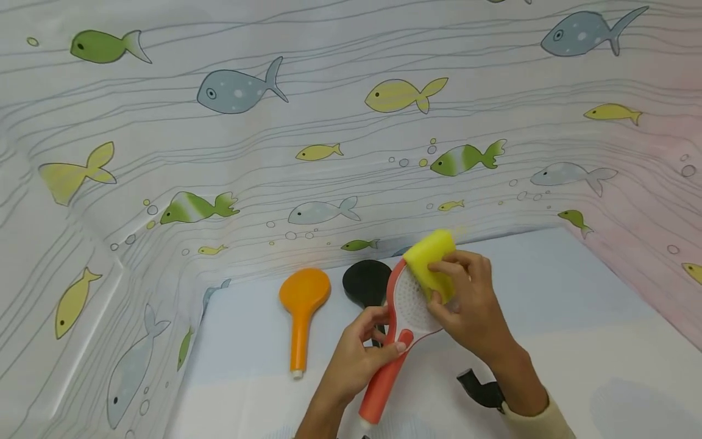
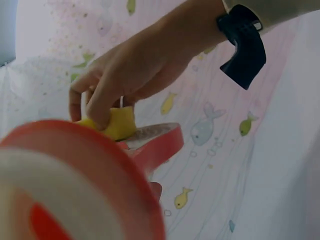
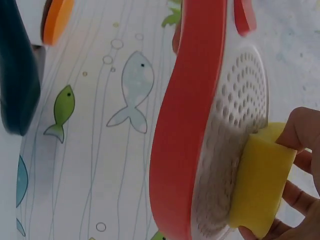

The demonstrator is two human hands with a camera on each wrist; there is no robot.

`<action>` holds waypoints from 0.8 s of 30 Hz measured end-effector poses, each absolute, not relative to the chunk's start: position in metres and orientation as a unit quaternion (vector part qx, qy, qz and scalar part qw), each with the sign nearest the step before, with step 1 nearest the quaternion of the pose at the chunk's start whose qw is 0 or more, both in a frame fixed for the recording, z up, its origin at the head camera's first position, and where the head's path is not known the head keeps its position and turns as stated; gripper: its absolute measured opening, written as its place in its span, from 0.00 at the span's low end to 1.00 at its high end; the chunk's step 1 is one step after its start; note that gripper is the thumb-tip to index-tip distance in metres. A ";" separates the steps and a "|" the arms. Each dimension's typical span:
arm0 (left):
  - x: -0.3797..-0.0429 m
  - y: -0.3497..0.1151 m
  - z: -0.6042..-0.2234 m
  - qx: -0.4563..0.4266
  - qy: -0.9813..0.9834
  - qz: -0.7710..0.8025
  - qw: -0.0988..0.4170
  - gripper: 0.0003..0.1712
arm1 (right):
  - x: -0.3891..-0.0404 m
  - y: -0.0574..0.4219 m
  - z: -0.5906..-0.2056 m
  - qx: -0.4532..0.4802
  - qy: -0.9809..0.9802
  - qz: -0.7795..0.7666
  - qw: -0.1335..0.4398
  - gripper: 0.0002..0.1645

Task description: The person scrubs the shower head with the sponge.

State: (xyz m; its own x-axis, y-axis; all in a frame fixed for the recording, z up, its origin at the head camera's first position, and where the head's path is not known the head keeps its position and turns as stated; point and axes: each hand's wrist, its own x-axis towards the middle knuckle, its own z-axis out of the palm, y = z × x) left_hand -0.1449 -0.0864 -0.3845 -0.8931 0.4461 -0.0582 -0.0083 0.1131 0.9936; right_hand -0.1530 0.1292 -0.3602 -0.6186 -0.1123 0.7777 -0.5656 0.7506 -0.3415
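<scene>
My left hand (image 1: 359,350) grips a red shower head (image 1: 381,390) by its handle near the neck, thumb on the front by the red switch. The shower head is tilted, its pale nozzle face (image 3: 245,95) turned toward the right hand. A yellow sponge (image 1: 430,262) is pinched in my right hand (image 1: 471,305) and touches the upper part of that face. In the right wrist view the sponge (image 3: 262,182) lies against the nozzles. The left wrist view shows the handle's end blurred up close, with the right hand (image 2: 135,65) and sponge (image 2: 120,122) beyond.
An orange shower head (image 1: 304,299) lies on the white surface (image 1: 236,341) to the left. Behind the red one is a black shower head (image 1: 364,283), partly hidden. Fish-printed walls (image 1: 329,36) rise at the back and sides. A black strap piece (image 1: 479,390) sits at the right wrist.
</scene>
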 end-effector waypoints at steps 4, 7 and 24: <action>-0.147 -0.086 -0.385 0.152 0.719 0.658 0.166 0.24 | -0.150 0.114 -0.358 0.262 -0.837 0.281 0.390 0.21; -0.149 -0.087 -0.385 0.155 0.715 0.665 0.150 0.23 | -0.145 0.107 -0.357 0.302 -0.843 0.266 0.357 0.21; -0.146 -0.083 -0.388 0.146 0.771 0.612 0.103 0.24 | -0.143 0.117 -0.351 0.262 -0.864 0.232 0.361 0.20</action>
State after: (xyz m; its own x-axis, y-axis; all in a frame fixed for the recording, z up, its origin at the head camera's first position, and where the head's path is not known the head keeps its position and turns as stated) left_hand -0.1461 -0.0825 -0.3881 -0.9362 0.3508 0.0206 0.0996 0.2086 0.9729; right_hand -0.1432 0.1170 -0.3515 -0.6021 -0.2848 0.7459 -0.6203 0.7551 -0.2124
